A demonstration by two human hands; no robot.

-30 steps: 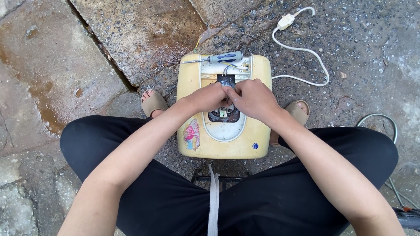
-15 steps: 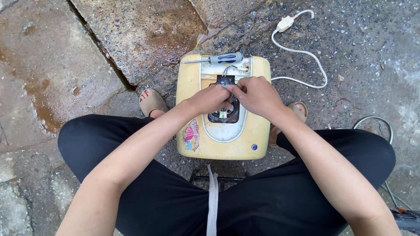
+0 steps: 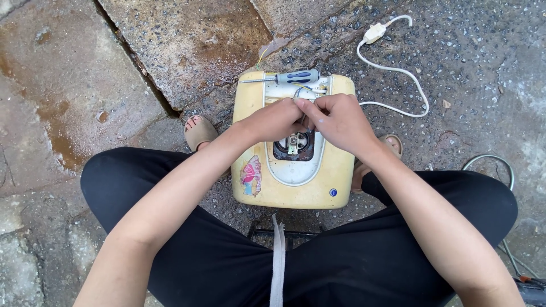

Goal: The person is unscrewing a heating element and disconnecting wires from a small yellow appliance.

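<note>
Both the left hand (image 3: pixel 278 120) and right hand (image 3: pixel 336 120) pinch closed on thin wires over the dark opening at the twelve o'clock end of the yellowed plastic appliance casing (image 3: pixel 296 187), seemingly mid-wiring, needing fine fingertip control

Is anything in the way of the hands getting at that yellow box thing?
Nothing visible. The left hand and right hand are already together on top of the yellow appliance, above its dark opening. The screwdriver lies just beyond them, off to the far edge.
</note>
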